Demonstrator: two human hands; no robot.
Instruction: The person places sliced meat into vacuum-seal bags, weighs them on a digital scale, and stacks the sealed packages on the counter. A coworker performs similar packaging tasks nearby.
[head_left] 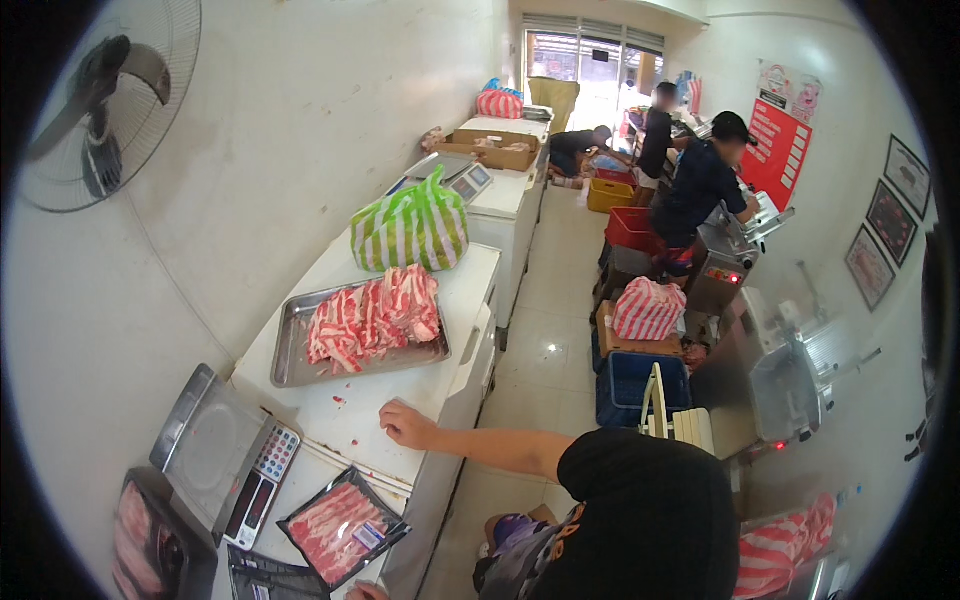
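Note:
My right hand (407,426) rests on the white chest freezer lid (350,425), its fingers loosely curled in with nothing visible in them. Beyond it, a metal tray (287,352) holds a pile of sliced raw marbled meat (372,318). My left hand (367,592) shows only a sliver at the lower edge, close to a black-bordered clear packet of meat slices (340,525); its fingers are mostly hidden. Left of that packet stands a digital scale (262,480) with a bare metal pan. Dark packaging (270,577) lies beside the packet.
A green-striped bag (410,228) stands behind the tray, with another scale (466,180) farther off. Across the aisle are a blue crate (640,385), a red-striped bag (648,310) and slicing machines (760,370). A co-worker (700,185) stands there; others are farther back.

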